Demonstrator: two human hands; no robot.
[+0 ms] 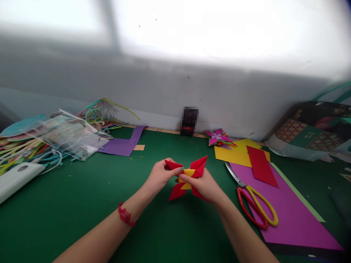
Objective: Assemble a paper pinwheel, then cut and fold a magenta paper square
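Note:
A folded red and yellow paper star [189,173] is held above the green table, its red points spreading out to several sides around a yellow middle. My left hand [164,174] pinches it from the left, thumb pressed near the yellow part. From the right, my right hand [204,182] grips the same folded paper, thumb lying across its yellow middle. Both hands are closed on it, and most of the fingers are hidden behind the paper. A red braided bracelet [126,214] circles my left wrist.
Scissors [246,197] lie at right on purple paper [296,215], near red [261,166] and yellow sheets [233,155]. Folded colourful stars [218,138] sit behind. At left are purple scraps [120,145], plastic bags [79,137], paper strips and a white power strip [20,177].

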